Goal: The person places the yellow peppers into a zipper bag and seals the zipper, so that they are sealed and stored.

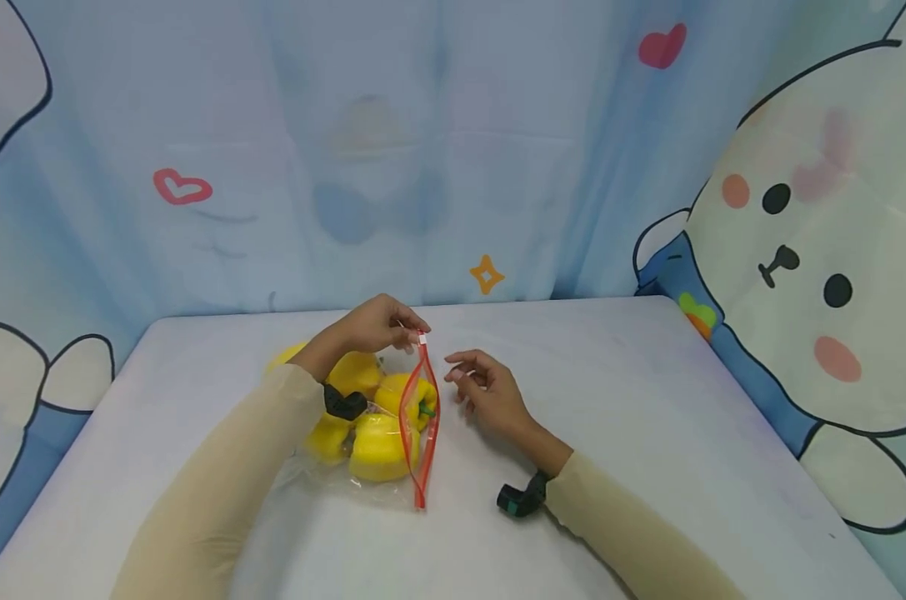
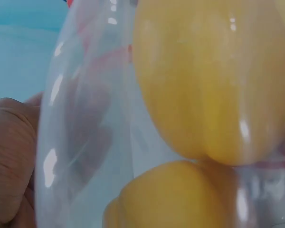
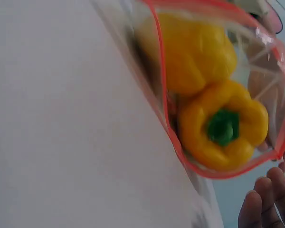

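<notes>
A clear zip bag (image 1: 420, 492) with a red zip edge lies on the table, its mouth gaping toward the right. Inside it are several yellow bell peppers (image 1: 381, 450); one shows its green stem (image 3: 223, 126) at the opening in the right wrist view. My left hand (image 1: 373, 325) reaches over the bag and pinches the far corner of the zip edge, by a white slider (image 1: 422, 339). Just right of the mouth is my right hand (image 1: 490, 392), its fingers loosely bent and holding nothing. Through the clear plastic, the left wrist view shows peppers up close.
The white table (image 1: 648, 433) spreads out to both sides and in front. Behind it hangs a light blue curtain (image 1: 272, 208) printed with hearts and cartoon animals. A black wrist camera (image 1: 523, 497) sits on the right wrist, another (image 1: 343, 402) on the left.
</notes>
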Available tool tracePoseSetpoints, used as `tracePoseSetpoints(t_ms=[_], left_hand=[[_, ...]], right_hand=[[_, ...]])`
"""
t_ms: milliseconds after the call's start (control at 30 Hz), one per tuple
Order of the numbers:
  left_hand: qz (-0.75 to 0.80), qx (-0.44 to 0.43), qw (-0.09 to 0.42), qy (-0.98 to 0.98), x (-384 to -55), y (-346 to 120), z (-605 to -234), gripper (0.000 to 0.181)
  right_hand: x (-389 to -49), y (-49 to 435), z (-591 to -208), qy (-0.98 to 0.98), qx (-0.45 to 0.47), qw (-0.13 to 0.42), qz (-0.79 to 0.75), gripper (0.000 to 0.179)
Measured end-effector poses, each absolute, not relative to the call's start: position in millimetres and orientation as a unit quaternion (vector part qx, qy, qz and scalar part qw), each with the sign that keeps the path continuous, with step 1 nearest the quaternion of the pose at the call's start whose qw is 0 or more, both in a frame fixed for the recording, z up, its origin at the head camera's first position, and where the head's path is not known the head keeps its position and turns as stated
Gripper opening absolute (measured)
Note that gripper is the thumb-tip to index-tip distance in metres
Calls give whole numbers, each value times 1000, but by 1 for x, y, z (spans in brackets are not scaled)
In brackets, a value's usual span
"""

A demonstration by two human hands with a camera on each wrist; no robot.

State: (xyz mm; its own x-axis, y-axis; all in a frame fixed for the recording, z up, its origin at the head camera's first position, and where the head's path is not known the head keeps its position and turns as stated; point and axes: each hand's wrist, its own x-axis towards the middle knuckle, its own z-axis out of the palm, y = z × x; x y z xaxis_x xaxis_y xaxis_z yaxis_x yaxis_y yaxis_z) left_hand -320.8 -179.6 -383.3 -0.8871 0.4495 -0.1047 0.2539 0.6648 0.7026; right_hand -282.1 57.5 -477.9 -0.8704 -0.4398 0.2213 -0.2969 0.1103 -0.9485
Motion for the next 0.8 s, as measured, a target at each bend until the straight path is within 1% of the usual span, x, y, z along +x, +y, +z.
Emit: tracePoseSetpoints(t_ms=[100,200,300,500,633,800], left_hand=[[363,185,138,903,-322,-178,-384,27],[365,179,140,903,-322,-177,-385,26],[368,180,137,902,-322,-176,-385,26],[385,181,126,896,-323,-175,-384,26],[399,166,124,893,-320,-173,-384,26],[393,141,93,904,-319,-167,-387,27]], right_hand=[[-305,52,-473,756,-273,45,-593,30],[-321,44,-467,766,-298,57,-567,31],[-331,36,-462,770,-315,63,-551,29],[-338,26,-456,752,-301,68,-582,20],[-339,20,-455,733,-274,84,-617,20],[-338,16,-457,712,-243,85,-653,21]])
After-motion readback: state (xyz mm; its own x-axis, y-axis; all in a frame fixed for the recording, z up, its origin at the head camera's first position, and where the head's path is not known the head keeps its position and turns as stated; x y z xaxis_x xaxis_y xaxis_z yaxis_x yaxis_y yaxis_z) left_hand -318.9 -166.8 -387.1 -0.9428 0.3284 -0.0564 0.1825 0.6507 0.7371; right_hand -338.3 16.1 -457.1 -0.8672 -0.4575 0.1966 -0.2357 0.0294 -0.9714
